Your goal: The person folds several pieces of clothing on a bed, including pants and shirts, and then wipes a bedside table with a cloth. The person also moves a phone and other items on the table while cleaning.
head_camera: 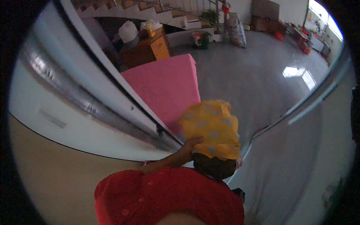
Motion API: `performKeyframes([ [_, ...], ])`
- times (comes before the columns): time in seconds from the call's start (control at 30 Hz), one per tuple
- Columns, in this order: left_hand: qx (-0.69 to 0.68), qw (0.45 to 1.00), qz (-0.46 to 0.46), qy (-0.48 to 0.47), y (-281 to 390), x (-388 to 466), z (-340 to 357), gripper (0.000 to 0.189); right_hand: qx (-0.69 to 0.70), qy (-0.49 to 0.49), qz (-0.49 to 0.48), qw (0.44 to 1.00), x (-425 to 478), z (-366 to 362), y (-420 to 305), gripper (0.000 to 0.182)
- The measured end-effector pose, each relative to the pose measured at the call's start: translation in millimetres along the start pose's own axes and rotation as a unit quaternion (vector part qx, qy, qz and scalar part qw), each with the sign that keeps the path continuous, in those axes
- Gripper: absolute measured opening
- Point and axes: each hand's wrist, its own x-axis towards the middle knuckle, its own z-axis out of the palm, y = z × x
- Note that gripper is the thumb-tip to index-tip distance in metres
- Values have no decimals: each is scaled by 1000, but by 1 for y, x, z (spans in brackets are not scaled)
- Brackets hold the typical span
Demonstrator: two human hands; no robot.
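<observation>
My left hand [192, 147] grips the left side of a yellow cloth [211, 126] with a pale grey pattern, its thumb lying on the fabric. Below the cloth's lower edge, close to the front of my red top, shows a dark, rounded thing [215, 167]; what it is cannot be told. A small pinkish patch at the bundle's right edge may be part of my right hand [239, 162], mostly hidden behind the cloth. Just beyond the bundle stands a table or box under a pink cover [166, 87].
A white door or panel [112, 92] runs close along my left. On the right is a glass panel's edge [270, 129]. Farther off are a wooden cabinet [160, 47] with bags on top, a staircase [152, 14], a large sack [236, 31] and clutter by the window.
</observation>
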Motion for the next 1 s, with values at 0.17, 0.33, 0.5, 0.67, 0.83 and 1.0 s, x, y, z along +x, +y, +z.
performKeyframes([
  [0.17, 45, 996, 29, 67, 55, 0, 7, 47, 4, -5, 9, 1000, 38, 51, -38, 42],
  [0.33, -77, 990, 78, 91, 11, 93, -15, 48, -34, -46, 31, 998, 146, 82, -71, 46],
  [0.5, -158, 959, 212, 106, 23, 140, 5, 51, -39, -137, 39, 989, 233, 123, -166, 48],
  [0.67, -190, 922, 320, 103, 44, 171, 20, 61, 39, -401, -10, 915, 318, 169, -229, 44],
  [0.83, -192, 896, 357, 179, 71, 181, 18, 59, 129, -566, 94, 809, 315, 213, -260, 36],
  [1.0, -256, 901, 301, 181, 95, 189, 26, 58, 128, -497, 108, 851, 336, 199, -222, 35],
])
